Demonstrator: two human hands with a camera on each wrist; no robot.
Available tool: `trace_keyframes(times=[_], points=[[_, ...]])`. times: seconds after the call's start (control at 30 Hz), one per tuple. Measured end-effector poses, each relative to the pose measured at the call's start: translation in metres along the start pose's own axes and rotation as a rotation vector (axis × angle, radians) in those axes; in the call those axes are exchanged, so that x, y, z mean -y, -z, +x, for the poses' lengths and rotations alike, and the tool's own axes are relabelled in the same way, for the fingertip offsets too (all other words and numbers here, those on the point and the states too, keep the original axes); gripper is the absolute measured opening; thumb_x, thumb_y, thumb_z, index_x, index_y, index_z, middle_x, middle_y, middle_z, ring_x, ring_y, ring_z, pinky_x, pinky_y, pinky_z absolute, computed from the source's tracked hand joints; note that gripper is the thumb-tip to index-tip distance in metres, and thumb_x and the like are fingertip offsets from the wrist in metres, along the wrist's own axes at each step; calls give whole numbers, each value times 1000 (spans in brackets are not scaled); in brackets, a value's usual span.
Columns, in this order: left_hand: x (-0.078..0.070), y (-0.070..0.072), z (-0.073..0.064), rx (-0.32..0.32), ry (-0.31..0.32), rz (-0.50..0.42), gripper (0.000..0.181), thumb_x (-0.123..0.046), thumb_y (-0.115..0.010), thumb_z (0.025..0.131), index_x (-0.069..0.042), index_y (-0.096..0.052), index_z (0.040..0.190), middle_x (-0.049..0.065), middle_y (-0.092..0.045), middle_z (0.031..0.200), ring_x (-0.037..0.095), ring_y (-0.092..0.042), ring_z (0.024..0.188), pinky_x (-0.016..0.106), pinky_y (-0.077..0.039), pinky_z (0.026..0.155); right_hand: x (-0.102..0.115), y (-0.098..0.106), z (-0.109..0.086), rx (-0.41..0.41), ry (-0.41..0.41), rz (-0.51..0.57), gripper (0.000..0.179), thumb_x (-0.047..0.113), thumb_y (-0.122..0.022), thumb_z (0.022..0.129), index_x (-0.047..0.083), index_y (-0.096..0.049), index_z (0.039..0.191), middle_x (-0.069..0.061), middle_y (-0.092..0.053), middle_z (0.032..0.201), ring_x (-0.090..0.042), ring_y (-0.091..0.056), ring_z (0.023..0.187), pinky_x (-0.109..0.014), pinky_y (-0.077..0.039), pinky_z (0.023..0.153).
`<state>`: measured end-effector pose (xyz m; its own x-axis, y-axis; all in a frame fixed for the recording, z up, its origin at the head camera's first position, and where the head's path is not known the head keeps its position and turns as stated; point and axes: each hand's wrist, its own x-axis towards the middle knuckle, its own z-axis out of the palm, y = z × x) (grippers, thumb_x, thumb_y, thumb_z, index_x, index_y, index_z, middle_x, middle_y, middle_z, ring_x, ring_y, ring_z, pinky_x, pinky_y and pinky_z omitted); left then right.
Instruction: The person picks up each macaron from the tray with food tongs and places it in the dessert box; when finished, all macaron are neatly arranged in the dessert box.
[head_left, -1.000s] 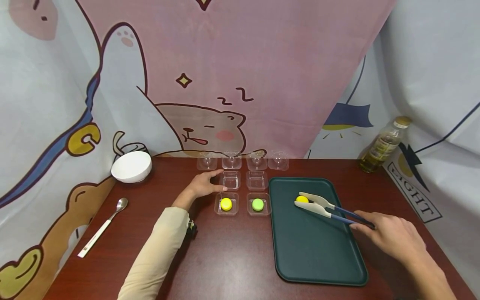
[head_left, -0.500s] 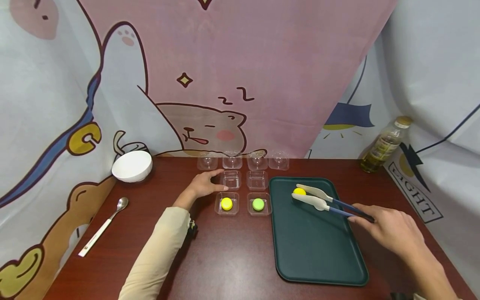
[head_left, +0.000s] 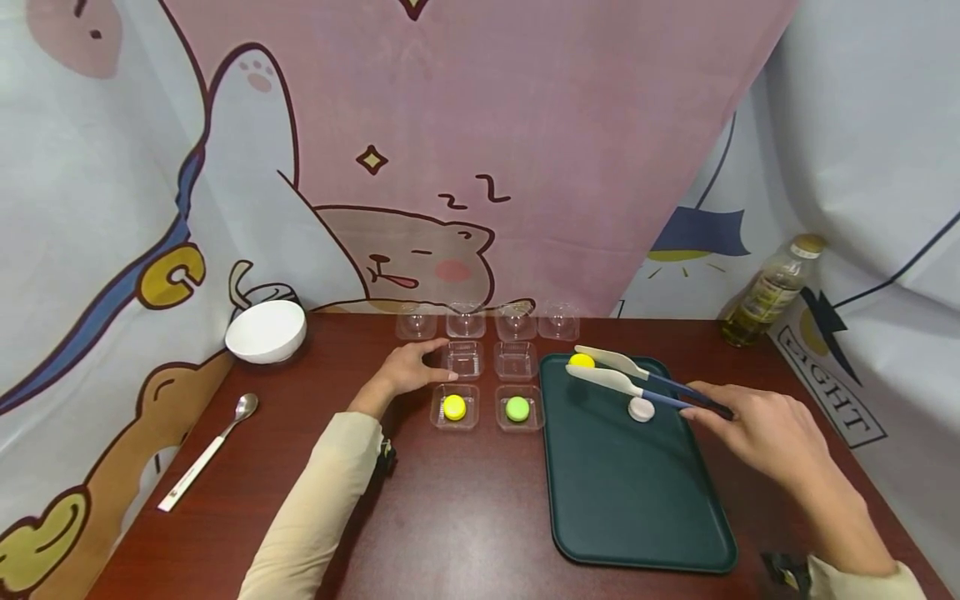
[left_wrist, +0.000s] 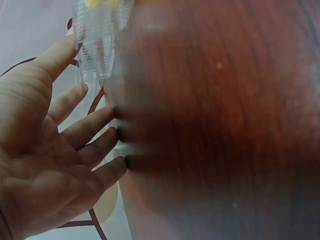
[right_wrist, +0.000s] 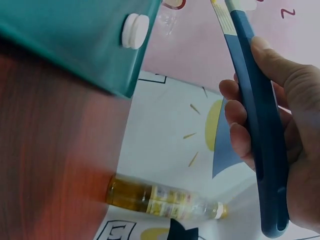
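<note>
The reddish-brown counter [head_left: 465,517] bore a white bowl [head_left: 266,332] and a spoon [head_left: 206,457] at left, four clear containers [head_left: 516,360] centrally with clear plastic pieces [head_left: 467,322] behind them, a dark green tray [head_left: 637,492] just beside them, and a bottle [head_left: 765,296] at back right.

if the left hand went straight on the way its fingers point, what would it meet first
Most likely the empty clear box, just behind the front box that holds a yellow cookie. The left hand has thumb and fingertip at the empty box's edge, though whether they touch is hard to tell.
</note>
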<state>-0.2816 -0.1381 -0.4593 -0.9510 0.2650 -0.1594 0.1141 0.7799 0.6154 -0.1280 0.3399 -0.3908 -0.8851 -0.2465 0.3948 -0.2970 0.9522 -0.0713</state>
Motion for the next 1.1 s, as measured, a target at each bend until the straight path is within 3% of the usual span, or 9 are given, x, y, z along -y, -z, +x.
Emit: trace_keyframes(times=[0.5, 0.73, 0.97, 1.1], points=[[-2, 5, 2, -16, -5, 28, 76, -49, -79, 84, -28, -49, 151, 11, -50, 155, 39, -43, 145, 55, -36, 118, 12, -5, 27, -145, 121, 41, 40, 33, -85, 79, 18, -77, 115, -4, -79, 88, -1, -42, 50, -26, -32, 43], [0, 7, 3, -21, 6, 20, 77, -49, -80, 84, -29, -50, 151, 11, -50, 155, 39, -42, 145, 55, -35, 118, 25, -8, 44, -228, 185, 86, 44, 27, -89, 73, 19, -78, 115, 0, -78, 82, 3, -36, 48, -23, -30, 42], [1, 2, 0, -18, 14, 19, 77, -49, -79, 84, -29, -49, 151, 11, -51, 154, 39, -43, 144, 56, -35, 118, 40, -26, 73, -175, 282, 99, 42, 29, -86, 77, 15, -78, 116, 2, -75, 75, 6, -29, 44, -19, -23, 41], [1, 0, 1, -25, 16, 20, 77, -49, -80, 83, -29, -50, 151, 11, -52, 154, 39, -44, 144, 55, -37, 117, 50, -41, 93, -98, 303, 100, 40, 33, -83, 81, 17, -78, 118, 8, -63, 60, 3, -25, 41, -20, -20, 40]])
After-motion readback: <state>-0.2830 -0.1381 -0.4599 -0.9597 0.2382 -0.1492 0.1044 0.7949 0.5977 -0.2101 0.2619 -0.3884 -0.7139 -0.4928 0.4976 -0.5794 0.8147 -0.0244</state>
